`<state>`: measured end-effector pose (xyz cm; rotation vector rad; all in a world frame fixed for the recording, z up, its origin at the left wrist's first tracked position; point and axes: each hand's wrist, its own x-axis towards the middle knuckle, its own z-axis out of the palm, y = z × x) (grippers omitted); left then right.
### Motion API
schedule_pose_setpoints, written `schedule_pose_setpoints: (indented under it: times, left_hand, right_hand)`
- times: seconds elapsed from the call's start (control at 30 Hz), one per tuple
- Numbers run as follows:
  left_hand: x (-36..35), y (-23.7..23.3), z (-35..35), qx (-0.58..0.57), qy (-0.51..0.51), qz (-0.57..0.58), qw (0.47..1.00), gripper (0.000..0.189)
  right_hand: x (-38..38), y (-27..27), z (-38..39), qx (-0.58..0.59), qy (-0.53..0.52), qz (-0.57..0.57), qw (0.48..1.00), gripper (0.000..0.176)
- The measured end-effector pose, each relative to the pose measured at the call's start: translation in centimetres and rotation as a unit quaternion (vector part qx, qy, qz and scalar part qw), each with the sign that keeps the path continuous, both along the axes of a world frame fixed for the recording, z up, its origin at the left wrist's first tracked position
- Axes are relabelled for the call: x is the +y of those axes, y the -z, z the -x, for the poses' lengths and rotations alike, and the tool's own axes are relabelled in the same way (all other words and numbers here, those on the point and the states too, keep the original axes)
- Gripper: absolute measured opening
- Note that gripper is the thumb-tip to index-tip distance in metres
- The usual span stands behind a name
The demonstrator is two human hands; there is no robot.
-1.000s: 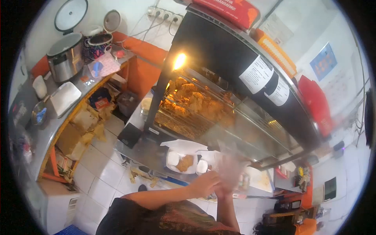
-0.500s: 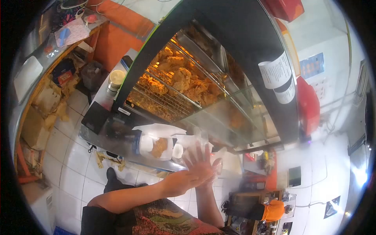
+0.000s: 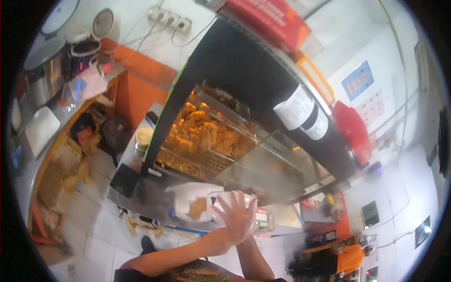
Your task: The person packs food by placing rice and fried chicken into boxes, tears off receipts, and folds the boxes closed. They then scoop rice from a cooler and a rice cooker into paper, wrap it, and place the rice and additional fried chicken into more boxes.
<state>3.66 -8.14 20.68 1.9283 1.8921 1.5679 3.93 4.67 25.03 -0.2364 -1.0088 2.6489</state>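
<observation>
Fried-chicken shop: heated display case (image 3: pixel 244 80) of fried chicken (image 3: pixel 206 134) just beyond the fingers (image 3: pixel 240 201); rice cooker (image 3: pixel 40 82) far to their left.

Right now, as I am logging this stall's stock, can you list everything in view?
display cabinet: one, black with glass, centre
fried chicken: many pieces, golden, on the cabinet's rack
white tray: one, holding a fried piece, counter below
red box: one, atop the cabinet
paper labels: two, white, cabinet side
power strip: one, white, upper-left wall
rice cooker: one, silver, left counter
person: one, orange top, lower right
left hand: open, fingers spread, by the tray
right hand: hidden behind the left, forearm showing
</observation>
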Motion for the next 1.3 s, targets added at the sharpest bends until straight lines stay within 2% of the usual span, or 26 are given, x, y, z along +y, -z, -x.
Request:
schedule_pose_setpoints:
  times: [0.03,0.07,0.1,0.13,0.2,0.27,0.33,0.4,0.47,0.5,0.53,0.6,0.63,0.73,0.77,0.87,1.07,1.3]
  left_hand:
    - [-1.0,-1.9,1.1,-0.003,0.014,-0.032,0.999,0.027]
    - [-2.5,-5.0,2.3,0.007,-0.015,-0.045,0.999,0.027]
    - [-4.1,-8.7,3.6,0.016,-0.044,-0.058,0.997,0.027]
    - [-5.3,-11.9,5.0,0.024,-0.072,-0.07,0.995,0.027]
    - [-6.3,-17.2,8.5,0.06,-0.144,-0.184,0.97,0.027]
    - [-6.8,-23.2,12.8,0.18,-0.197,-0.297,0.917,0.026]
    - [-7.3,-31.0,15.3,0.237,-0.221,-0.28,0.904,0.039]
    - [-5.3,-35.1,18.3,0.274,-0.211,-0.265,0.9,0.039]
    - [-3.7,-36.6,20.7,0.306,-0.197,-0.214,0.907,0.035]
    - [-3.4,-37.0,21.7,0.32,-0.19,-0.172,0.912,0.034]
    - [-3.1,-37.2,22.4,0.334,-0.184,-0.13,0.915,0.033]
    - [-2.8,-37.4,22.9,0.328,-0.174,-0.13,0.919,0.029]
    - [-2.9,-37.6,23.1,0.328,-0.17,-0.131,0.92,0.029]
    - [-2.8,-37.8,23.8,0.326,-0.155,-0.132,0.923,0.031]
    - [-2.8,-37.9,24.0,0.325,-0.149,-0.133,0.925,0.031]
    - [-2.6,-38.1,24.1,0.313,-0.145,-0.129,0.93,0.032]
    - [-1.6,-38.2,24.1,0.309,-0.145,-0.129,0.931,0.037]
    - [-1.6,-38.2,23.5,0.368,-0.178,-0.099,0.907,0.036]
  right_hand:
    - [0.1,-0.1,-0.1,-0.034,0.06,-0.066,0.996,0.061]
    - [0.4,-0.4,0.1,-0.067,0.12,-0.128,0.982,0.061]
    - [1.1,-1.7,0.0,-0.04,0.125,-0.131,0.983,0.049]
    - [1.1,-3.3,0.4,-0.029,0.166,-0.222,0.96,0.05]
    - [-0.1,-7.5,1.8,-0.019,0.25,-0.392,0.885,0.052]
    - [-2.3,-12.5,4.3,0.154,0.307,-0.417,0.841,0.054]
    - [-5.4,-18.6,5.7,0.093,0.355,-0.551,0.75,0.061]
    - [-6.5,-21.7,8.4,0.096,0.43,-0.634,0.635,0.072]
    - [-7.1,-21.7,12.2,0.174,0.448,-0.514,0.711,0.08]
    - [-6.7,-21.8,12.6,0.12,0.422,-0.54,0.719,0.083]
    - [-7.0,-21.9,12.4,0.105,0.394,-0.514,0.754,0.085]
    - [-7.9,-22.7,12.1,0.079,0.336,-0.46,0.818,0.087]
    - [-8.0,-23.3,10.7,0.034,0.272,-0.461,0.844,0.086]
    - [-7.9,-21.9,10.6,0.157,0.262,-0.369,0.878,0.083]
    - [-7.8,-22.1,9.9,0.158,0.236,-0.352,0.892,0.083]
    - [-7.1,-22.0,9.5,0.118,0.26,-0.388,0.877,0.082]
    - [-6.9,-21.8,9.4,0.137,0.252,-0.343,0.895,0.076]
    - [-6.4,-19.9,10.0,0.152,0.25,-0.325,0.899,0.075]
